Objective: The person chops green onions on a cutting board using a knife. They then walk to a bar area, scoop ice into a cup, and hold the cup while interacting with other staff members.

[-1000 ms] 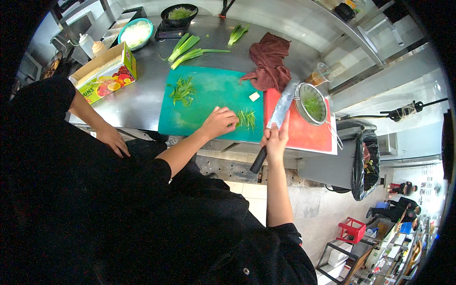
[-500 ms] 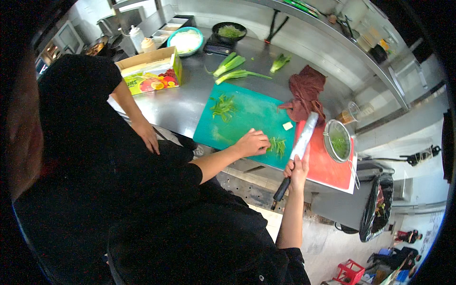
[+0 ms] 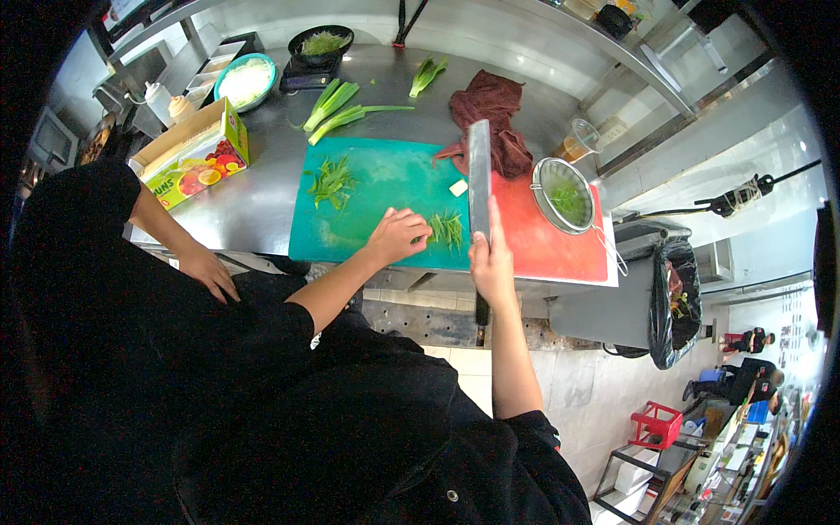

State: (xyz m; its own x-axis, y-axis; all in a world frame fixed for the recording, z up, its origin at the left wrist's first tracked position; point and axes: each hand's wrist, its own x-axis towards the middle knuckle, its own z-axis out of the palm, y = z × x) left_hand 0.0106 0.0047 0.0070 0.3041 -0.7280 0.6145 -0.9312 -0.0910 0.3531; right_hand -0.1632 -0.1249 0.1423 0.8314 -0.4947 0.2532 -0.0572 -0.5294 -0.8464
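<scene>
My right hand (image 3: pixel 493 267) grips a broad-bladed kitchen knife (image 3: pixel 479 175) by its black handle, index finger stretched along the blade. The blade points away from me, over the seam between the green cutting board (image 3: pixel 376 175) and the red cutting board (image 3: pixel 534 249). On the green board, my left hand (image 3: pixel 401 236) has its fingers curled together against a small pile of shredded green leaves (image 3: pixel 446 230); its fingertips are partly hidden. Another pile of cut leaves (image 3: pixel 332 182) lies at the board's left side. A small pale block (image 3: pixel 458 187) sits close to the knife.
A sieve with shredded greens (image 3: pixel 564 197) rests on the red board. Behind lie a brown cloth (image 3: pixel 490 109) and leafy stalks (image 3: pixel 332 107). Leftward are a fruit-printed carton (image 3: pixel 201 162) and a turquoise bowl (image 3: pixel 271 83). Another person's hand (image 3: pixel 208 271) hangs at left; a lined bin (image 3: pixel 675 302) stands right.
The view has swung, so the counter appears further left. The knife has turned from slanting right to nearly straight ahead. My left hand stays beside the shredded leaves.
</scene>
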